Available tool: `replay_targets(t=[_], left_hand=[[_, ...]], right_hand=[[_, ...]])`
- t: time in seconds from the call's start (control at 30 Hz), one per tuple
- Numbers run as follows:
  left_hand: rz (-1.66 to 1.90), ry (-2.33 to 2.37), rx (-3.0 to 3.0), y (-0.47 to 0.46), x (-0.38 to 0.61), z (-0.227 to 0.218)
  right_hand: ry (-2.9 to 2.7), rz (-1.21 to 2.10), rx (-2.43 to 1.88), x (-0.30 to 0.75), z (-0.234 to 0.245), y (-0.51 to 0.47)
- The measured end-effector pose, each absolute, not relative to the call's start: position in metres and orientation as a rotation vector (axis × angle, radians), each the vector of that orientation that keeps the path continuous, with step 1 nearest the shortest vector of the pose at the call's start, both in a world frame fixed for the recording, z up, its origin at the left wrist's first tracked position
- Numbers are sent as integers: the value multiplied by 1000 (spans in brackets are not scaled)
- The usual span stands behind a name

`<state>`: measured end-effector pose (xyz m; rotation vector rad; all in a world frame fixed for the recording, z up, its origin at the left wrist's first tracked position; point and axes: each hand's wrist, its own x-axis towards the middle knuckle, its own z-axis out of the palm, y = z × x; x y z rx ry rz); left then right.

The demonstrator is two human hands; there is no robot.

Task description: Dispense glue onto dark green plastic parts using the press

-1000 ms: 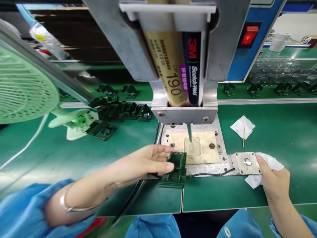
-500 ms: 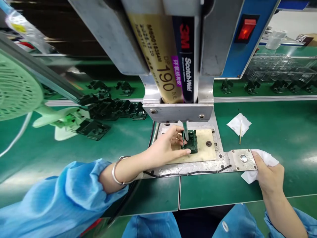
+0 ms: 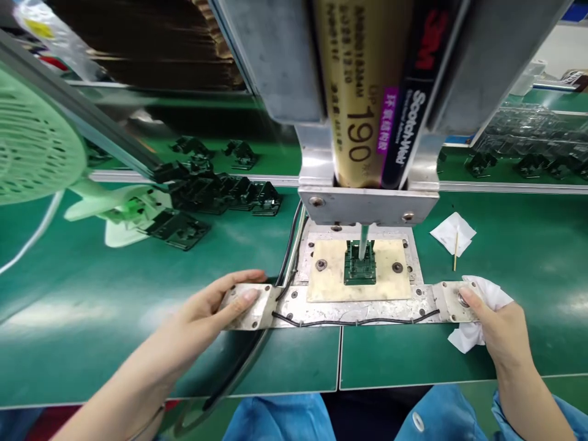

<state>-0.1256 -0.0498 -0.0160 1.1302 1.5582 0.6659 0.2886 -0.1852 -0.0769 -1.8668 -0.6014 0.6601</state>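
Head view: the left hand (image 3: 209, 315) was half-closed around the left metal button block (image 3: 260, 313), the right hand (image 3: 503, 331) around the right metal button block (image 3: 449, 301) and a white tissue (image 3: 496, 295), both thumbs on top. Between them, a dark-green component (image 3: 361, 273) sat on the cream fixture plate (image 3: 390, 288), under the adhesive nozzle (image 3: 363, 240).

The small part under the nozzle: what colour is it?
The small part is dark green, showing best in the head view.
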Motion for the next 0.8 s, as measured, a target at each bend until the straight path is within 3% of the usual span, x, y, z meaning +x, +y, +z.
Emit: replay_targets(t=[0.33, 0.8], left_hand=[[1103, 1420, 817, -66, -111, -44], [1113, 1430, 840, -66, -114, -52]], right_hand=[[-604, 466, -1899, 284, -80, -187], [-617, 435, -1919, 289, -93, -190]])
